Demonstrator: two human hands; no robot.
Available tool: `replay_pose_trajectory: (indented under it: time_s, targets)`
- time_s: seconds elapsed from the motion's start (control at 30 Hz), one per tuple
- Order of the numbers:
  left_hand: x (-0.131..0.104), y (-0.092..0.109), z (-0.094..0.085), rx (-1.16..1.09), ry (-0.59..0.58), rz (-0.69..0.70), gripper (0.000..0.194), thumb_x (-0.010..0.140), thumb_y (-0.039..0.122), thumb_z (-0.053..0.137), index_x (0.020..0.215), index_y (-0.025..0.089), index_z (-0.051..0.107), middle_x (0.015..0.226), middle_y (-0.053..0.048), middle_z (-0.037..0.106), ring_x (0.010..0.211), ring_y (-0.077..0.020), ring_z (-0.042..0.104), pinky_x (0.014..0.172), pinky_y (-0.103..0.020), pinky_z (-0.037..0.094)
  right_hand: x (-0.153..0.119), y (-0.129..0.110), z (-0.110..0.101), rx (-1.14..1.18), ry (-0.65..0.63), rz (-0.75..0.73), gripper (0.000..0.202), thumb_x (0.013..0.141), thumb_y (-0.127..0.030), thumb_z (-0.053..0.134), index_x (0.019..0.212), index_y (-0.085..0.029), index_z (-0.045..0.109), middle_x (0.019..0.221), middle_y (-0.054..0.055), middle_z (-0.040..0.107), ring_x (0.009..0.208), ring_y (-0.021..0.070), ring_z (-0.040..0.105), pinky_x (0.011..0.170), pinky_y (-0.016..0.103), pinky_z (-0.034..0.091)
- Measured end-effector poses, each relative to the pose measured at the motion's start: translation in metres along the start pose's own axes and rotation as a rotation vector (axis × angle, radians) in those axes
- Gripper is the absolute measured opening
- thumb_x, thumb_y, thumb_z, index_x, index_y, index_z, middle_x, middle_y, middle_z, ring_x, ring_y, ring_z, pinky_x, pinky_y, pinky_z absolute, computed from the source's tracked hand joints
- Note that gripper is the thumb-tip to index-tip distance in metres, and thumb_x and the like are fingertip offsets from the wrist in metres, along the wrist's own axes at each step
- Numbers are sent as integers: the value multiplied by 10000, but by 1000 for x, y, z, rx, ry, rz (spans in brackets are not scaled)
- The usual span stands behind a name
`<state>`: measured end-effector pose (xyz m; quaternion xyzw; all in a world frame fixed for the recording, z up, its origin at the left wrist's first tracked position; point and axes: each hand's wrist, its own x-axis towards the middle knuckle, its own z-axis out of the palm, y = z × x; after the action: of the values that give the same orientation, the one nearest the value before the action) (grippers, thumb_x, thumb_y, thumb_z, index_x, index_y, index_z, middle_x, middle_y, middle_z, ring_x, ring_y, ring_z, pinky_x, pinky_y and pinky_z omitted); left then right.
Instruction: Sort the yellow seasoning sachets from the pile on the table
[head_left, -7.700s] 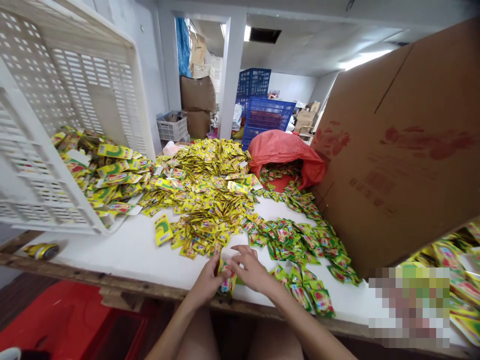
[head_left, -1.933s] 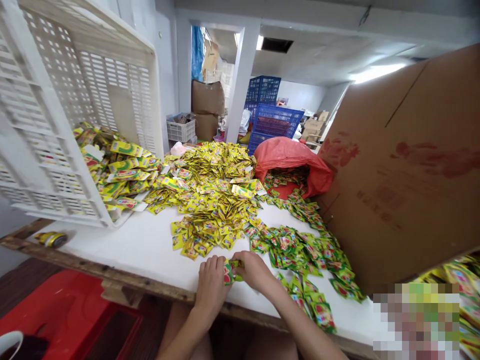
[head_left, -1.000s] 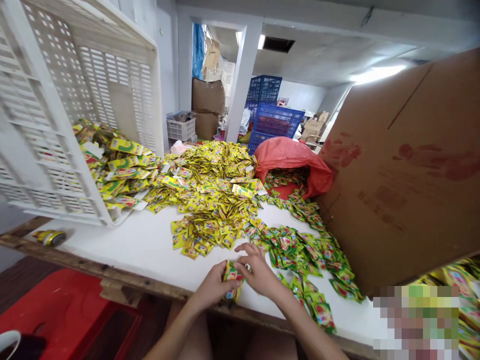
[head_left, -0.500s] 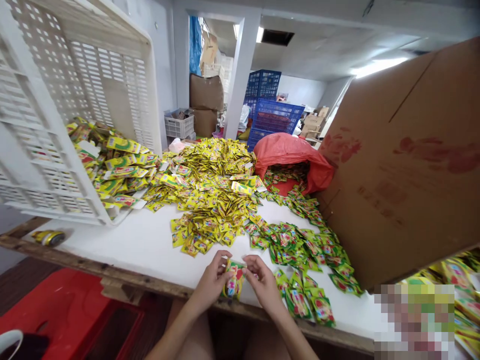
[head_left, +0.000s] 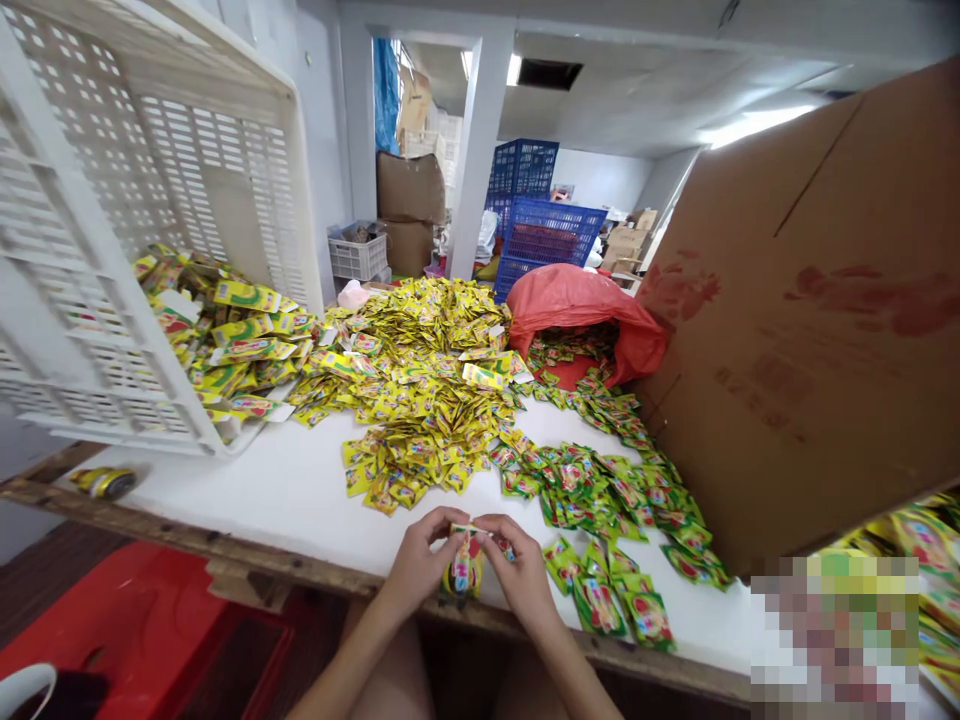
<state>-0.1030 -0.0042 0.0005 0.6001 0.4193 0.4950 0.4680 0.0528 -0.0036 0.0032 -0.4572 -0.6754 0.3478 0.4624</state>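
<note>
At the near table edge I hold a small printed carton, yellow with red and green, upright between both hands. My left hand is closed on its upper left side, thumb on the front and fingers at the top edge. My right hand grips the upper right corner in the same way. Beyond the hands spreads a heap of yellow sachets. To the right lie many green sachets, some close beside my right hand.
A white crate tipped on its side at left spills yellow cartons. A red sack with green sachets lies open behind. A large cardboard box leans at right. A yellow can-like roll lies at left. Below is a red stool.
My fingers have moved inward along the carton's top, and its upper edge now looks folded flatter. The heaps have not visibly changed; the view has shifted slightly.
</note>
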Motion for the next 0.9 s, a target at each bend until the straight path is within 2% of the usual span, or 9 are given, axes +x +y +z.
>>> replay_pose_trajectory:
  time_s: [0.13,0.27,0.4,0.53,0.63,0.73,0.77,0.83,0.9]
  targets:
    - [1,5,1,115,79,2,177,771,298,523,831,164,623,847,-58,649,822,-178,587,775,-285,456,-2,-7,0,-3,15,18,222,830,-349,495,878,-192,644,892,64,648,853,201,582,758,293,457]
    - [6,5,4,115,108,-33,167,750,289,545,821,161,625,732,-30,636,690,-158,577,669,-257,456,3,-5,3,-27,59,85,243,807,-389,517,845,-173,622,738,44,651,678,177,584,641,263,460]
    - [12,5,4,100,129,-44,158,747,287,551,785,154,628,663,-12,615,606,-138,544,591,-237,426,11,-5,2,-21,47,114,265,803,-421,514,805,-171,602,700,31,641,632,166,574,588,242,447]
    - [11,-2,2,25,127,-68,163,747,288,559,764,154,651,708,-30,650,674,-160,575,641,-257,441,6,-4,3,-12,31,100,265,819,-420,491,786,-182,601,722,37,645,672,182,589,627,256,461]
    - [6,-8,1,-33,107,-119,158,714,270,603,783,149,677,723,-45,677,683,-171,593,656,-272,455,-4,3,10,24,33,77,239,803,-407,520,848,-193,617,826,58,662,771,211,609,703,288,482]
    - [0,-6,1,-13,83,-116,147,705,256,615,767,149,696,739,-57,684,712,-182,603,684,-286,464,-12,12,14,43,40,59,251,777,-413,546,905,-210,621,906,71,659,844,235,608,741,320,496]
    - [-2,-4,1,6,69,-104,149,713,253,608,779,153,696,763,-60,683,728,-183,605,696,-288,466,-14,15,12,34,41,53,255,775,-421,542,907,-218,623,919,73,656,856,239,606,749,328,498]
    - [-4,0,-4,47,25,-74,224,722,251,603,921,171,667,866,-68,672,768,-181,608,700,-284,474,-19,21,-2,-23,79,34,273,764,-459,536,899,-240,627,934,73,650,859,246,602,733,333,505]
    - [1,2,-21,162,16,-22,351,736,245,590,1084,199,583,1005,-79,634,838,-181,601,721,-283,479,-28,29,-27,-121,214,27,295,744,-506,543,897,-269,629,956,69,640,857,244,595,688,323,511]
